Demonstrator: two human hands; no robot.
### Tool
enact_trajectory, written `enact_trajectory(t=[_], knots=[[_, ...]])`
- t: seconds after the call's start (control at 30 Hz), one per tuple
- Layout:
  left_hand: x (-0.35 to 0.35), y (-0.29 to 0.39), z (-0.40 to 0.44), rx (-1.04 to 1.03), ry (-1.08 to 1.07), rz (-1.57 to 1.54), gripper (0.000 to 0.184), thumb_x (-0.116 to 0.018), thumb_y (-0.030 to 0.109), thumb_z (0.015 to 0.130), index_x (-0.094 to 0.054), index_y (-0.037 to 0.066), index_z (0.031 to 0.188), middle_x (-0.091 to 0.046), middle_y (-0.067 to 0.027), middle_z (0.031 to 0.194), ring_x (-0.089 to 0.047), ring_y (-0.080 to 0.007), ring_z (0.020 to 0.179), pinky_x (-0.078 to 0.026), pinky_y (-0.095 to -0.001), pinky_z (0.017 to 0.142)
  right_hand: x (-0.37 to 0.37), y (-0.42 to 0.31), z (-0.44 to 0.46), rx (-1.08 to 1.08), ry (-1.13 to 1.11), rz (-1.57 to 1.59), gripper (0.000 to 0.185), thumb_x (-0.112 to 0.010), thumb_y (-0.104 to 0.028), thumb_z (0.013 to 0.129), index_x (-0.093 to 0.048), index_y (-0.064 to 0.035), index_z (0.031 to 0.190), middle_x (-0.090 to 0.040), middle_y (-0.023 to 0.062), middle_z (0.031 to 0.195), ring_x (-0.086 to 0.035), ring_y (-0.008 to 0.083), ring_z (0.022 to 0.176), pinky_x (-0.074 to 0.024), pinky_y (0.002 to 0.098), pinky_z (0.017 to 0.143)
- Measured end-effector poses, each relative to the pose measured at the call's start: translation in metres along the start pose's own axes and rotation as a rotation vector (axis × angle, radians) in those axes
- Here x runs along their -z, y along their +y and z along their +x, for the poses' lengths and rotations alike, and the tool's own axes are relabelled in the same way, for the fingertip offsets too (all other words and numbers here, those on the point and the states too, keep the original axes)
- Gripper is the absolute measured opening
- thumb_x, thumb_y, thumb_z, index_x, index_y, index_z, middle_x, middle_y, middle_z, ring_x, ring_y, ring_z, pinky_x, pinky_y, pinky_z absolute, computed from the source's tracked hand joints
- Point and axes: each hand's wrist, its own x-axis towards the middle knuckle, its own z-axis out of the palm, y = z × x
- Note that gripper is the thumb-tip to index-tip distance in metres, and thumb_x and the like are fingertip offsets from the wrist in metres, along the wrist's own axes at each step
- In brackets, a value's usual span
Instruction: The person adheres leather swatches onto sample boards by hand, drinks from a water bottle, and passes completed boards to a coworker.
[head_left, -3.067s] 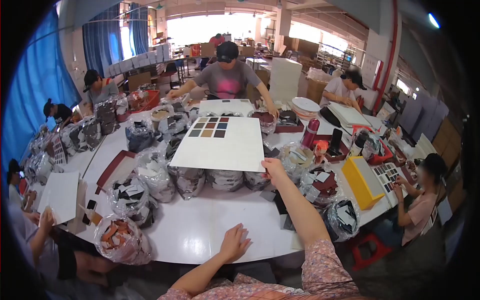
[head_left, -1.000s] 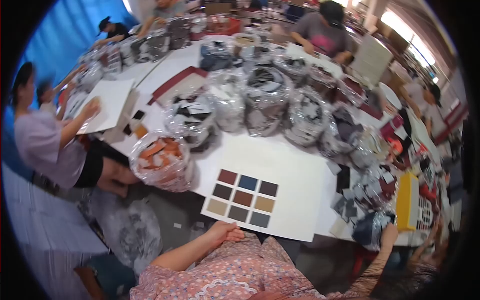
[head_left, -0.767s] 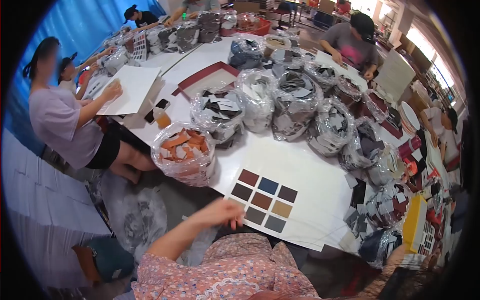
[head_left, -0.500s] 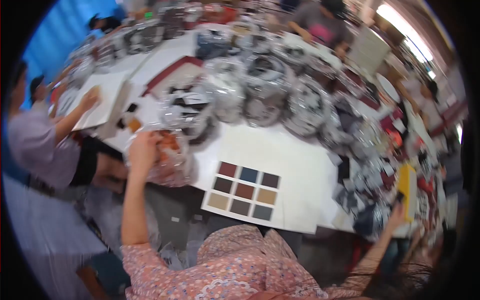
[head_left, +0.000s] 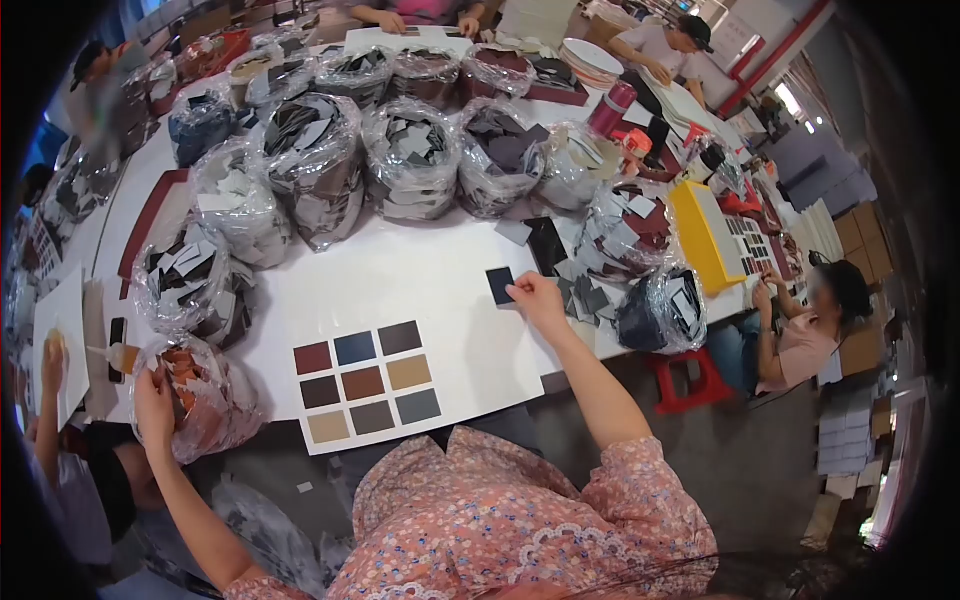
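My right hand pinches a dark navy swatch by its edge over the white board. To the left, my left hand grips the rim of a clear plastic bag full of orange-brown swatches; its fingertips are partly hidden. Between my hands lies a white card bearing three rows of three coloured squares, in reds, browns, tans, greys and blue. Beside my right wrist are loose grey swatches and a black piece.
Bags of swatches, such as this grey one, curve around the board. A yellow box and a red stool are at the right. A bottle with an amber tip stands left. Co-workers sit around the table.
My view has turned right and steadied. My right hand has come from beside the yellow box to above the white board, with the navy swatch in it. My left hand stays at the orange-brown bag.
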Motion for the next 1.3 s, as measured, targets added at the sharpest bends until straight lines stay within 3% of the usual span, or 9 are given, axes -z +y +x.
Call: enact_trajectory(t=[0.2, 0.3, 0.33, 0.47, 0.57, 0.73, 0.8, 0.93, 1.3], knots=[[0.005, 0.008, -0.006, -0.083, -0.008, -0.085, 0.019, -0.057, 0.003, 0.08, -0.048, -0.004, 0.095, -0.057, -0.0209, 0.082, -0.058, -0.0401, 0.079, -0.044, -0.046, 0.072, -0.021, 0.0, 0.003, -0.072, -0.006, -0.13, 0.023, -0.075, -0.026, 0.08, -0.064, -0.0063, 0.084, -0.066, 0.0043, 0.07, -0.062, 0.0165, 0.065, -0.0466, 0.032, 0.061], [0.008, 0.023, -0.012, -0.032, 0.178, -0.215, 0.02, -0.057, 0.003, 0.08, -0.048, -0.004, 0.096, -0.055, -0.0176, 0.079, -0.056, -0.0326, 0.073, -0.045, -0.0416, 0.07, -0.022, 0.002, 0.001, -0.093, -0.011, -0.164, 0.024, -0.074, -0.03, 0.081, -0.065, -0.0079, 0.084, -0.068, 0.0057, 0.074, -0.065, 0.0205, 0.068, -0.0478, 0.0347, 0.063], [0.006, -0.005, -0.005, -0.006, 0.18, -0.118, 0.018, -0.059, 0.006, 0.084, -0.05, -0.002, 0.097, -0.055, -0.0102, 0.078, -0.053, -0.0191, 0.071, -0.044, -0.0334, 0.066, -0.024, 0.004, 0.0, -0.099, -0.005, -0.172, 0.024, -0.074, -0.03, 0.081, -0.065, -0.0081, 0.084, -0.068, 0.0057, 0.074, -0.065, 0.021, 0.069, -0.048, 0.0351, 0.063], [0.009, -0.002, -0.019, -0.023, 0.388, -0.636, 0.01, -0.06, 0.01, 0.094, -0.055, 0.001, 0.094, -0.056, 0.0008, 0.081, -0.049, -0.0064, 0.071, -0.04, -0.0235, 0.061, -0.026, -0.002, -0.002, -0.138, 0.002, -0.196, 0.026, -0.074, -0.032, 0.081, -0.066, -0.0086, 0.084, -0.069, 0.006, 0.077, -0.066, 0.0227, 0.071, -0.0488, 0.0364, 0.064], [0.01, 0.077, -0.046, -0.121, 0.376, -0.801, 0.009, -0.062, 0.009, 0.093, -0.057, 0.002, 0.094, -0.056, 0.0011, 0.08, -0.05, -0.0064, 0.07, -0.04, -0.0214, 0.063, -0.027, -0.004, -0.002, -0.149, 0.008, -0.221, 0.026, -0.074, -0.033, 0.08, -0.066, -0.009, 0.084, -0.069, 0.0058, 0.077, -0.066, 0.0231, 0.072, -0.0494, 0.0367, 0.065], [-0.036, 0.178, -0.096, -0.079, 0.082, -1.066, 0.029, -0.058, -0.002, 0.091, -0.05, 0.004, 0.118, -0.052, -0.0012, 0.098, -0.051, -0.0051, 0.076, -0.041, -0.0186, 0.067, -0.029, -0.004, -0.002, -0.16, 0.009, -0.268, 0.025, -0.074, -0.033, 0.08, -0.066, -0.0093, 0.084, -0.069, 0.006, 0.078, -0.067, 0.0237, 0.074, -0.0498, 0.0372, 0.066], [-0.062, 0.203, -0.11, 0.006, -0.197, -1.18, 0.042, -0.058, -0.005, 0.089, -0.045, 0.004, 0.128, -0.048, -0.0015, 0.095, -0.053, -0.0059, 0.075, -0.043, -0.0188, 0.065, -0.03, -0.007, -0.001, -0.17, 0.007, -0.283, 0.025, -0.073, -0.034, 0.08, -0.066, -0.0095, 0.084, -0.069, 0.0061, 0.078, -0.067, 0.024, 0.074, -0.0497, 0.0373, 0.067], [-0.129, 0.232, -0.126, 0.046, -0.492, -1.21, 0.01, -0.061, 0.003, 0.091, -0.063, 0.001, 0.101, -0.061, -0.0018, 0.088, -0.058, -0.0074, 0.07, -0.045, -0.0203, 0.061, -0.032, -0.008, -0.001, -0.183, 0.016, -0.299, 0.025, -0.073, -0.034, 0.08, -0.066, -0.0099, 0.084, -0.069, 0.0058, 0.077, -0.067, 0.0243, 0.074, -0.0495, 0.0375, 0.067], [-0.195, 0.292, -0.124, 0.025, -0.499, -1.134, 0.014, -0.062, 0.009, 0.093, -0.053, 0.003, 0.084, -0.052, 0.001, 0.065, -0.046, -0.0047, 0.049, -0.035, -0.0208, 0.043, -0.034, -0.017, -0.002, -0.212, 0.04, -0.347, 0.024, -0.073, -0.033, 0.08, -0.063, -0.0109, 0.082, -0.067, 0.0046, 0.074, -0.066, 0.0247, 0.074, -0.049, 0.0382, 0.066]])
